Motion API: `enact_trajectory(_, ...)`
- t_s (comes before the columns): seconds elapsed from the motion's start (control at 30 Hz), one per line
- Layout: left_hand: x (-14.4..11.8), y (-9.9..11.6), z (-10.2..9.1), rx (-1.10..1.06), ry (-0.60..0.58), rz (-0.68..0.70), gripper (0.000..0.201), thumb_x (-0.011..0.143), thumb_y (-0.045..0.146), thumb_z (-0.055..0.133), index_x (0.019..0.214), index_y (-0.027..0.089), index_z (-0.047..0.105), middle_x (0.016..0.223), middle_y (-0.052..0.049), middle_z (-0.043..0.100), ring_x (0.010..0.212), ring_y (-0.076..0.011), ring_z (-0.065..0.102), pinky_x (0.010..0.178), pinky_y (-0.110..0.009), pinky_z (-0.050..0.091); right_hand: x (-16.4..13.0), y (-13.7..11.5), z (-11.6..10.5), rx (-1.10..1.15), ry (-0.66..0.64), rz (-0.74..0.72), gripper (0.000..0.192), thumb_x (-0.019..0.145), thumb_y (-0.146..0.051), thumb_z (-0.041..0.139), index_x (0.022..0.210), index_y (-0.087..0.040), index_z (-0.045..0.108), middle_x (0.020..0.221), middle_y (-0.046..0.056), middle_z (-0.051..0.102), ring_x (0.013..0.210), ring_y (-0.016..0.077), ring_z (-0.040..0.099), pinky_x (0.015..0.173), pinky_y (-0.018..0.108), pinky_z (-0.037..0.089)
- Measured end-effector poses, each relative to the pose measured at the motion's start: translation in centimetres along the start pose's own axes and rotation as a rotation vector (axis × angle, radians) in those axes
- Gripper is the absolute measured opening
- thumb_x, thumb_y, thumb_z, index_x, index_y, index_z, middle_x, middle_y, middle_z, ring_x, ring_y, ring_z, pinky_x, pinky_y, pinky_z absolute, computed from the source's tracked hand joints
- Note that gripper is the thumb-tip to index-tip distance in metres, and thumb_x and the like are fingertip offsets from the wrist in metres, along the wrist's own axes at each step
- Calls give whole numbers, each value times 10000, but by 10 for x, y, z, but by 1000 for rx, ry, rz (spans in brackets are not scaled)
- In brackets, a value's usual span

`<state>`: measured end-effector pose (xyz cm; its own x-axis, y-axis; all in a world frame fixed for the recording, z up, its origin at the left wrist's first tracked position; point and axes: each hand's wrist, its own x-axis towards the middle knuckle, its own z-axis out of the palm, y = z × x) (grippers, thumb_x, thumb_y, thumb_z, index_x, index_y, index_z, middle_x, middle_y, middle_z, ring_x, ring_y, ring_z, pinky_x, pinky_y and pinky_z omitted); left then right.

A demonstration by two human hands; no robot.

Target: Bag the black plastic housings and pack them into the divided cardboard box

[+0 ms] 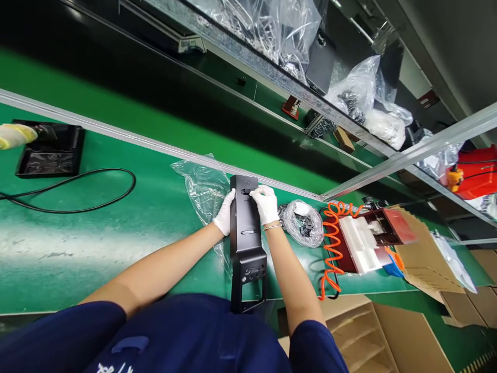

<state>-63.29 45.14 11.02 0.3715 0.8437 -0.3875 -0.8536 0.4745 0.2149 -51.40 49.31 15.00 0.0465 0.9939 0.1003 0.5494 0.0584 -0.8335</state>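
A long black housing (246, 217) with slots, small holes and a rectangular opening at its near end stands out from the bench toward my body. My gloved left hand (225, 213) is closed on its left side. At the upper slot, my gloved right hand (266, 204) has its fingertips pinched together against the housing face; whatever they hold is too small to make out. A clear plastic bag (200, 189) lies flat behind my left hand. To the right of my right hand is an open clear bag of small black parts (305, 223).
An orange coiled air hose (332, 243) hangs beside a red and white fixture (361, 243) on the right. Cardboard dividers (425, 254) lie beyond it. A black tray (54, 155) and black cable (97, 207) are at left. A metal rail (171, 151) runs behind the housing.
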Motion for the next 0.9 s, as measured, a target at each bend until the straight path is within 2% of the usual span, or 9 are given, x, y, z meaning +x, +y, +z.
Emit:
enact_trajectory(0.17,4,-1,-4,29,-102,14,557,919,626,492,1032,138,736,941,-142,788,958,-368,740,865,-424,583,3,11,-5,55,-23,46,46,731,-243,630,704,-208,644,1009,52,684,1085,228,606,1058,381,430)
enact_trajectory(0.3,2,-1,-1,-25,-195,-49,589,867,672,545,1067,151,732,960,-156,787,1084,-430,694,916,-491,564,2,16,-9,145,-93,71,177,792,-258,551,910,-206,673,1026,48,697,1018,213,642,959,378,521)
enact_trajectory(0.4,1,0,-1,-65,-185,-79,562,883,660,531,1092,176,727,947,-144,792,1097,-418,693,940,-514,556,-1,12,-16,55,-78,-41,232,859,-275,514,1012,-221,681,1053,51,690,1092,216,627,981,392,524)
enact_trajectory(0.5,3,0,-5,-79,-184,-92,570,906,638,518,1140,154,707,982,-138,790,1055,-375,718,950,-475,557,-5,7,-27,-63,-67,-200,232,867,-294,551,1043,-231,689,1112,62,682,1162,224,603,1062,411,480)
enact_trajectory(0.57,4,0,-9,-70,-226,-94,623,921,652,479,1178,127,693,1042,-150,780,1038,-359,724,937,-449,565,-8,11,-36,-80,-54,-211,224,850,-319,590,1028,-224,690,1121,73,684,1113,223,625,1051,404,488)
enact_trajectory(0.67,5,2,-12,-47,-282,-102,745,904,706,449,1242,77,662,1133,-196,751,1017,-355,728,907,-459,582,-17,31,-47,-10,22,50,261,868,-360,547,1042,-200,658,1078,85,691,892,194,667,829,365,574)
enact_trajectory(0.73,6,4,-13,-49,-258,-107,760,898,708,452,1245,63,656,1131,-203,749,985,-341,736,896,-466,591,-30,50,-54,22,50,242,280,871,-364,516,1053,-189,637,1025,83,692,784,178,661,675,322,569)
enact_trajectory(0.8,7,5,-14,-60,-220,-103,730,907,693,448,1224,72,665,1092,-186,759,937,-320,744,877,-456,600,-47,68,-61,29,50,320,281,858,-365,521,1047,-189,631,977,71,689,755,173,660,624,298,554)
enact_trajectory(0.9,7,4,-14,-62,-201,-86,726,906,695,446,1223,78,661,1081,-187,758,918,-317,745,860,-465,606,-77,87,-73,27,48,339,284,840,-373,539,1032,-195,648,934,50,686,748,172,656,634,298,555)
